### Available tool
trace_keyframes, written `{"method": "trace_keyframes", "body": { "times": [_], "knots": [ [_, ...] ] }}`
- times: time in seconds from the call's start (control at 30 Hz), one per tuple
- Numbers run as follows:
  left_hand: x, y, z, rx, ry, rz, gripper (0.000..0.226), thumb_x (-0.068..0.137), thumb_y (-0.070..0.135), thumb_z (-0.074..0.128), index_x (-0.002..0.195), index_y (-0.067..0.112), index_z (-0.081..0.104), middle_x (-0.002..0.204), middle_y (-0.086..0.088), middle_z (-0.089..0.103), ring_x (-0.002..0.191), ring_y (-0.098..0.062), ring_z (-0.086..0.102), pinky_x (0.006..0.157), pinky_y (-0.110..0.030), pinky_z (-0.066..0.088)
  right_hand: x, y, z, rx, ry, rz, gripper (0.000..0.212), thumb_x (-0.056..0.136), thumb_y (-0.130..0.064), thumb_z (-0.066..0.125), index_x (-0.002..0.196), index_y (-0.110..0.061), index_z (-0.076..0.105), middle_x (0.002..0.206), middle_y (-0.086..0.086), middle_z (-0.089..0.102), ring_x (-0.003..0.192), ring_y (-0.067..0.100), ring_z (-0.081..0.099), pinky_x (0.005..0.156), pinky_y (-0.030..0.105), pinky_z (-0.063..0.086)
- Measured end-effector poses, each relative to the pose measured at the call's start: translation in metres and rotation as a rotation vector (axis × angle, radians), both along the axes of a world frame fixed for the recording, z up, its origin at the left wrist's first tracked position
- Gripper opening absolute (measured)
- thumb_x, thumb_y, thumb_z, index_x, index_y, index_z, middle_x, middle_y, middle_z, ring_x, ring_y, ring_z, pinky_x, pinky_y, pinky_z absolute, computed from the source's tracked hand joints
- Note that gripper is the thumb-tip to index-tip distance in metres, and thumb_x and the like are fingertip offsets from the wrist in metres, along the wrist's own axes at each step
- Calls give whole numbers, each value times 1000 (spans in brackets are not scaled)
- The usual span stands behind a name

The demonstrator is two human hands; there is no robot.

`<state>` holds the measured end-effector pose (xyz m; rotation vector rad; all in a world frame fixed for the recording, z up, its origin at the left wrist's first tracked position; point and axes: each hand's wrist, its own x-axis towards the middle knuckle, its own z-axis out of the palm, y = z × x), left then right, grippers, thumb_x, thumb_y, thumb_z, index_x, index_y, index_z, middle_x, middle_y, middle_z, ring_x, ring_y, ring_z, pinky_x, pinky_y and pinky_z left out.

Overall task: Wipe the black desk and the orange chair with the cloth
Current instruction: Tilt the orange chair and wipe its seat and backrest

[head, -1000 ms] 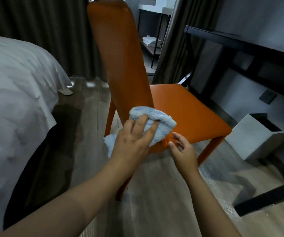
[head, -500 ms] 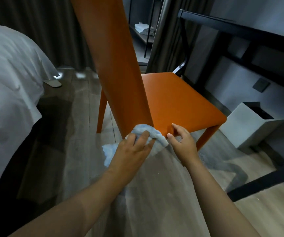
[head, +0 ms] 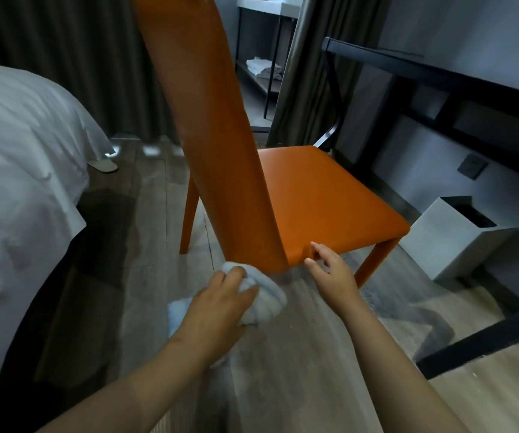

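The left hand [head: 217, 303] grips the bunched pale-blue cloth [head: 262, 292] against the base of the tall orange chair [head: 308, 198] back; the right hand [head: 330, 270], fingers loosely curled, steadies the seat edge. Best to press firmly, wiping down the rear leg.

Plain orange chair [head: 308, 195], pale blue cloth [head: 266, 295] at its back's lower edge, black desk [head: 439, 73] right of the chair, white bin [head: 448, 242] below the desk, white bedding [head: 17, 170] left of the chair, grey-brown wood-grain floor [head: 145, 245]
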<state>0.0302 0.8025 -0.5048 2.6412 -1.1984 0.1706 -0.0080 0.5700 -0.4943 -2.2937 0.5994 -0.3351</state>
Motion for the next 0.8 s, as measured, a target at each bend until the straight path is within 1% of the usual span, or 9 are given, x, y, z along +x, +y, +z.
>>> {"method": "trace_keyframes", "body": {
  "times": [0.2,0.23,0.3,0.33,0.4,0.5,0.6,0.7,0.8],
  "knots": [
    [8,50,43,-196,7,204,61,86,45,61,141,30,42,145,-6,32,129,-26,35,102,-35,37,5,48,48,79,-234,37,44,99,-38,50,143,-31,45,148,-4,43,133,14,43,105,41,45],
    [10,56,49,-219,6,223,62,87,49,57,143,33,37,148,-5,27,132,-24,32,105,-34,35,6,57,58,97,-271,48,43,99,-40,50,142,-33,46,146,-7,45,129,11,46,101,38,48],
    [11,67,60,-276,-2,239,62,89,56,50,145,36,31,150,-1,18,134,-20,29,107,-35,33,7,74,78,111,-349,74,42,99,-42,48,140,-35,47,137,-17,48,116,-4,48,87,21,47],
    [12,72,66,-330,0,244,61,89,56,49,144,35,34,149,-1,20,131,-20,32,106,-36,36,8,82,88,118,-392,90,41,99,-43,47,139,-36,48,131,-23,48,109,-12,48,82,13,43],
    [13,78,80,-464,-6,275,59,87,52,55,140,31,42,143,-1,26,125,-20,39,102,-36,41,9,94,106,136,-466,133,38,99,-42,47,136,-36,50,119,-33,50,104,-18,50,74,7,44],
    [19,84,104,-645,-27,359,59,82,45,66,135,27,49,135,-2,32,120,-19,43,97,-29,40,11,110,125,160,-532,186,31,100,-34,51,130,-35,56,114,-31,58,105,-14,55,78,6,50],
    [30,89,135,-834,-49,404,59,80,45,68,134,27,51,131,-1,34,116,-14,43,95,-27,40,14,119,132,165,-557,187,23,99,-29,53,118,-42,57,108,-30,60,102,-13,57,77,9,50],
    [44,91,170,-952,-90,412,61,81,46,68,135,26,48,127,3,32,113,-7,39,91,-15,35,16,125,130,167,-552,161,24,97,-32,55,113,-50,53,114,-24,59,103,-9,56,82,17,50],
    [57,88,201,-1016,-125,414,64,81,49,68,136,26,46,125,6,30,110,-3,36,83,-5,30,15,129,127,187,-526,150,24,97,-39,54,113,-56,49,118,-24,54,104,-15,51,78,13,46]
  ]
}}
